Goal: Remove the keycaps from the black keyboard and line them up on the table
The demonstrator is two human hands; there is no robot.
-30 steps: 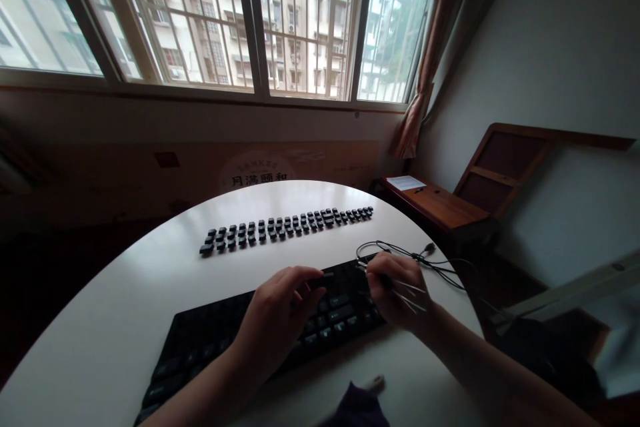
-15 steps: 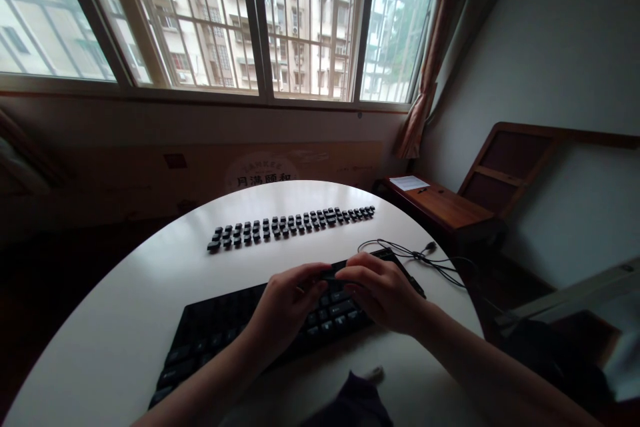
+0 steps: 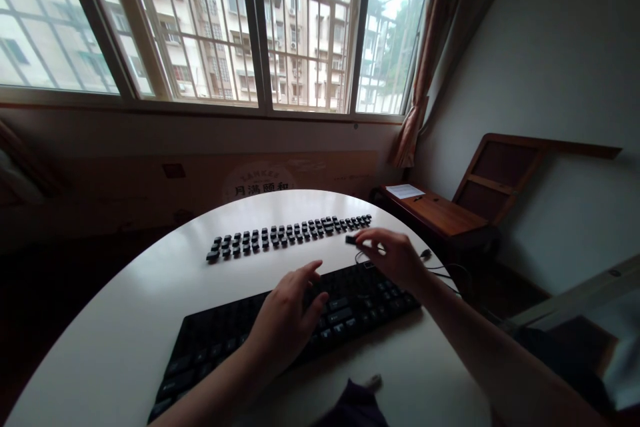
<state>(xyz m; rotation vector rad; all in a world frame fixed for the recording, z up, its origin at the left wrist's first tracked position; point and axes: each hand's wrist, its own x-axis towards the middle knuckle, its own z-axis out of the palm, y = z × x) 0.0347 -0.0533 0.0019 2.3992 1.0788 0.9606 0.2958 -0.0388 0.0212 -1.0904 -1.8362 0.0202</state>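
Observation:
A black keyboard (image 3: 345, 302) lies slantwise on the white round table (image 3: 125, 307). Over its middle, my left hand (image 3: 290, 307) has thumb and fingers apart and holds nothing. My right hand (image 3: 393, 257) is beyond the keyboard's back edge, thumb and fingertips pinching a small black keycap (image 3: 351, 239) above the table. Just behind that keycap, rows of loose black keycaps (image 3: 290, 233) stretch across the table from left to right. Part of the keyboard's left half is hidden under my left hand and forearm.
A black cable (image 3: 440, 273) with a plug (image 3: 425, 254) lies at the table's right edge. Near the front is dark purple cloth (image 3: 353, 403) beside a small grey object (image 3: 373, 383). A wooden chair (image 3: 450, 210) bearing a white paper (image 3: 405, 191) stands beyond, right of the table.
My hands have parted. My right hand has moved forward off the keyboard, carrying the keycap toward the rows. My left hand's fingers have opened, staying over the keyboard. The view has tilted up slightly.

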